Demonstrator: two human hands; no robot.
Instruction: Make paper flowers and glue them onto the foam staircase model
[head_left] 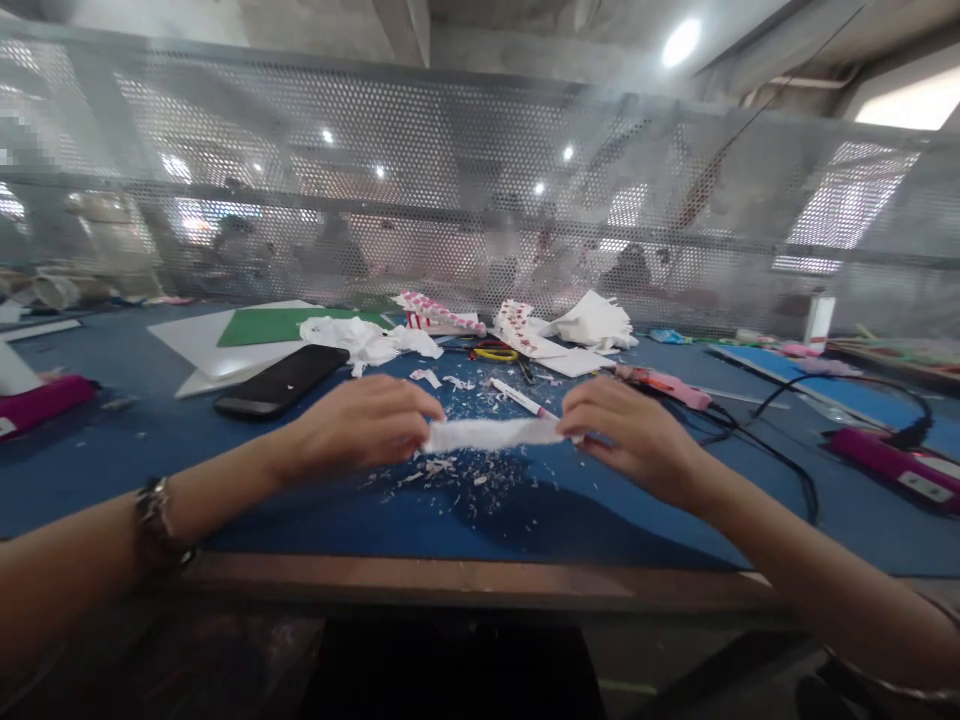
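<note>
A white strip (491, 434), perhaps paper or cloth, is stretched level between my two hands above the blue table. My left hand (375, 418) pinches its left end between thumb and fingers. At the opposite end, my right hand (630, 430) is closed on the strip in the same way. Motion blurs the strip, so its exact material is unclear. Small white scraps (480, 480) lie scattered on the table beneath it. Just behind the strip rests a white and purple pen (521, 398), its end near my right fingers.
A black phone (283, 382) lies behind my left forearm. Crumpled white tissue (364, 340), yellow-handled scissors (495, 353) and dotted strips (517, 325) sit farther back. On the right are a pink tool (667, 385) and black cable (795, 460). A perforated metal screen (450, 190) stands behind.
</note>
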